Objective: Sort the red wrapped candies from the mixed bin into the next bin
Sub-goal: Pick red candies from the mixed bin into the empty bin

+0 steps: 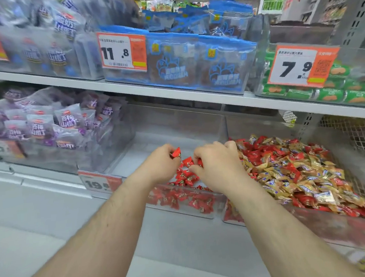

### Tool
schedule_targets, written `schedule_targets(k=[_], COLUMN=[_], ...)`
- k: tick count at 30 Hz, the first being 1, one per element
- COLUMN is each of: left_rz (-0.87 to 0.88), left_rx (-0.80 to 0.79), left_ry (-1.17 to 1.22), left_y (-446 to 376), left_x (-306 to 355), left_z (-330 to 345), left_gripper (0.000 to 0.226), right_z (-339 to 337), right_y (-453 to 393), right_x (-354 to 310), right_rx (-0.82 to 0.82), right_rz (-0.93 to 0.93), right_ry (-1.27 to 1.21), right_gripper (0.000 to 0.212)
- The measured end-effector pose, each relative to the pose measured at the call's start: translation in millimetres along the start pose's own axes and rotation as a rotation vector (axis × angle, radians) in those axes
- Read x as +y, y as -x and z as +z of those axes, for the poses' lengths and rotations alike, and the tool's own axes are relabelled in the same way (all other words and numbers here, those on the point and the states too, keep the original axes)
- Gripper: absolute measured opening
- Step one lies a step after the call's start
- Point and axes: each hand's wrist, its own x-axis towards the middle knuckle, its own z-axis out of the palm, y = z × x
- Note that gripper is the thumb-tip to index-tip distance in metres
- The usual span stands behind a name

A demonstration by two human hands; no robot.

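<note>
Red wrapped candies [263,153] lie among gold ones in the mixed bin [345,226], at three o'clock from both hands. The right hand [216,168], nearer, and the left hand [161,164] each grip red pieces above the next bin [209,208].

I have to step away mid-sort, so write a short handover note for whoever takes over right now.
Left hand: holds a red candy over the clear middle bin.
Right hand: grips red candies at the divider between the bins.
Done: a small pile of red candies lies at the front of the middle bin.
Left: the mixed bin on the right is heaped with gold candies and many red ones among them. Drop what is in hand, then keep picking red.
</note>
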Motion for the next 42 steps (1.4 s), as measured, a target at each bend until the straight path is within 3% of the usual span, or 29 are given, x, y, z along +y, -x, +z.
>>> schedule_targets(k=[2,5,7,10,15,18,20,24,31,36,39,42], left_rz=[0.004,-0.01,-0.005,0.02,0.097,0.119,0.102,0.052,0.039,0.042,0.045,0.037], left_rx=[-0.012,-0.05,-0.044,0.005,0.044,0.028,-0.01,-0.053,0.075,0.068,0.082,0.092], left_ry=[-0.026,-0.018,0.004,0.056,0.208,0.275,0.366,0.393,0.229,0.232,0.212,0.209], left_y=[-1,0,2,0,-5,-10,-12,-18,-22,-22,-21,-18], left_x=[-4,-8,-6,3,26,44,58,73,78,74,75,77], left_z=[-3,-5,-4,2,25,44,56,77,92,90,90,89], left_gripper=[0.008,0.044,0.056,0.049,0.03,0.028,0.038,0.06,0.042,0.038,0.036,0.036], right_z=[5,8,8,-1,-35,-50,-47,-26,9,13,7,1], right_y=[-2,-5,-4,0,10,13,3,-39,-98,-101,-97,-88], right_x=[-3,-3,-1,4,47,84,110,139,143,133,131,132], right_rx=[-0.021,-0.054,-0.078,-0.05,0.196,0.251,0.177,-0.155,-0.523,-0.799,-0.92,-0.923], right_rz=[0.018,0.045,0.054,0.097,0.403,0.548,0.573,0.444,0.302,0.227,0.277,0.292], right_ry=[0.053,0.124,0.109,-0.039,-0.481,-0.566,-0.505,-0.33,-0.133,-0.045,-0.006,0.008], right_gripper=[0.018,0.022,0.034,0.039,0.007,0.015,0.017,0.031,0.058,0.042,0.043,0.053])
